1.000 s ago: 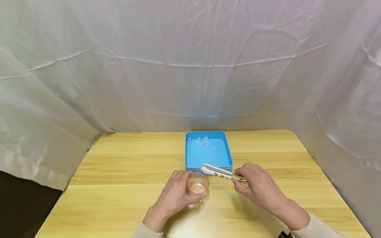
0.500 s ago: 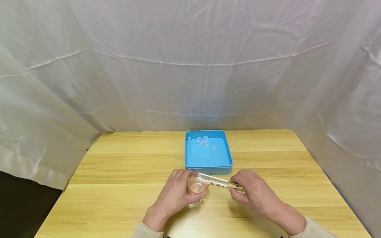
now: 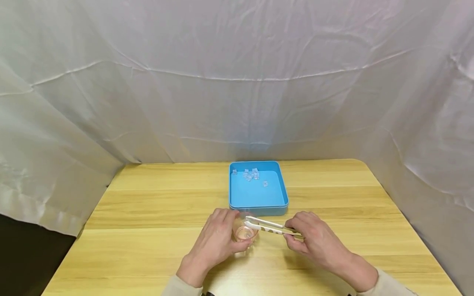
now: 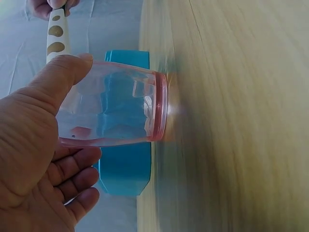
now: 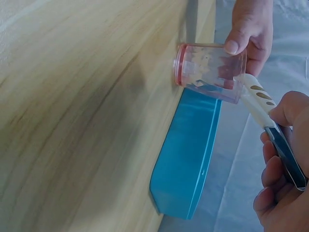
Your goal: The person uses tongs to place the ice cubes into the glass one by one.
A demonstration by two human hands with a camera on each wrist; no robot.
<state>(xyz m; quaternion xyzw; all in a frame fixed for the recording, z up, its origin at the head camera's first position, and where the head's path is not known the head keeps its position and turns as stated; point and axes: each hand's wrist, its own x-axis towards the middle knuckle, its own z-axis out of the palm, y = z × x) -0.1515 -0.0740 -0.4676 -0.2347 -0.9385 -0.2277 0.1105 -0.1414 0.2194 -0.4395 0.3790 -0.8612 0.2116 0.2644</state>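
Note:
My left hand point(image 3: 212, 248) grips a clear pinkish cup point(image 3: 240, 235), thumb and fingers on opposite sides near its rim. The cup stands upright on the table, and a few clear pieces point(image 4: 147, 108) show at its base in the left wrist view. With thumb and fingers, my right hand point(image 3: 320, 242) holds metal tongs point(image 5: 285, 154) that have white, brown-spotted tips point(image 3: 255, 227). Those tips reach the cup's mouth from the right. I cannot tell whether a cube is between them.
Just beyond the cup sits a square blue tin point(image 3: 259, 199) with several clear cubes point(image 3: 250, 176), mostly toward its back. The wooden table point(image 3: 155, 222) meets a pale grey curtain point(image 3: 237, 102) at the back and sides.
My right hand has brought the tongs left and toward me, from above the tin's front edge to the cup's mouth. My left hand and the cup have stayed in place.

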